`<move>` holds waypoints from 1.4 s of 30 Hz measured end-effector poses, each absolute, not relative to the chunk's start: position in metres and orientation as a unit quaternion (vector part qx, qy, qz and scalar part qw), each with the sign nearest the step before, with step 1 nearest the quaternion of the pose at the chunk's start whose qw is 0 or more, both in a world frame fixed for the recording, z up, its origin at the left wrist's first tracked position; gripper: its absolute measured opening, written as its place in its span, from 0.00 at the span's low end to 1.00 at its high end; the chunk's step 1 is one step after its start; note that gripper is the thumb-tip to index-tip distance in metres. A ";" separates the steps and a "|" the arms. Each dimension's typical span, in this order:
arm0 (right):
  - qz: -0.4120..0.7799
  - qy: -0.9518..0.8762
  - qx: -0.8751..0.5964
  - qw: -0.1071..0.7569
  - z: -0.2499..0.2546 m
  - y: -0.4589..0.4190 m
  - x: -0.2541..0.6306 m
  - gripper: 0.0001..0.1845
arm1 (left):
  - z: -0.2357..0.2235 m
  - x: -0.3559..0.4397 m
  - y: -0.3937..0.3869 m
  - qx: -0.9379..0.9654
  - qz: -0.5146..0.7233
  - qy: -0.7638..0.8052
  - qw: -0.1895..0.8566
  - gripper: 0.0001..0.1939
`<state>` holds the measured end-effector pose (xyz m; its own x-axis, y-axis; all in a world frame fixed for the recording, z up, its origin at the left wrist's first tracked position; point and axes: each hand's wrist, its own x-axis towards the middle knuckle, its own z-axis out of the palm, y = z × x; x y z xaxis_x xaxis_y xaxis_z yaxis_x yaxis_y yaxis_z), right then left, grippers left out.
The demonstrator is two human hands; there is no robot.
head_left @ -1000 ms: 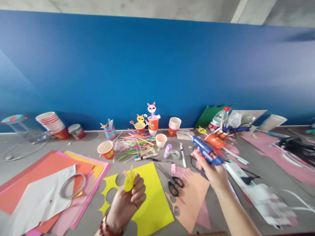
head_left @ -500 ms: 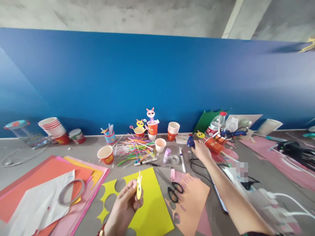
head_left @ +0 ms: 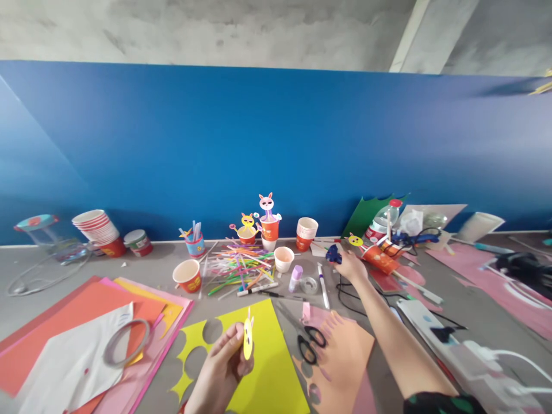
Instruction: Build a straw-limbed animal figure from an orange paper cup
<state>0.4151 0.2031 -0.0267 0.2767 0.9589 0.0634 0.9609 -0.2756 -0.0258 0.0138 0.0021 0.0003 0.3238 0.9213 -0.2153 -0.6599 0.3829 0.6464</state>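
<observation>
My left hand [head_left: 222, 365] is closed in a pinch on a yellow paper rabbit face [head_left: 248, 339], turned nearly edge-on with its ears upward. It hovers over a yellow paper sheet [head_left: 269, 356] with round holes cut from its left side. Stretched out to the back right, my right hand [head_left: 350, 267] is closed around a dark blue glue gun [head_left: 333, 254], partly covered by the fingers. A black cord [head_left: 340, 287] loops just below it. Beside that hand lies another yellow rabbit face [head_left: 356, 240], near a tipped red paper cup [head_left: 379, 259].
Loose coloured straws [head_left: 241, 267] spread before two cup figures, one being a pink rabbit [head_left: 267, 215]. Black-handled scissors [head_left: 311, 345] rest on orange paper [head_left: 345, 356]. A glue stick [head_left: 295, 279], tape ring [head_left: 125, 343], power strip [head_left: 425, 322] and bottle [head_left: 383, 218] also stand or lie about.
The whole view has shifted slightly, with things appearing a little lower and further right. Both hands keep their holds, and the right hand stays at the blue glue gun.
</observation>
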 end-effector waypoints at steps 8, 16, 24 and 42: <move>-0.081 -0.604 -0.792 0.039 -0.012 0.194 0.418 0.16 | -0.001 0.016 0.003 0.227 0.502 0.287 0.784 0.14; -0.127 -0.698 -0.705 -0.017 0.008 0.240 0.397 0.17 | 0.001 0.018 0.003 0.226 0.495 0.307 0.781 0.17; -0.151 -0.714 -0.681 -0.068 0.003 0.259 0.390 0.17 | 0.003 0.012 0.006 0.224 0.494 0.319 0.777 0.19; -0.088 -0.700 -0.696 -0.134 0.006 0.288 0.392 0.18 | 0.001 0.017 0.010 0.206 0.494 0.308 0.786 0.18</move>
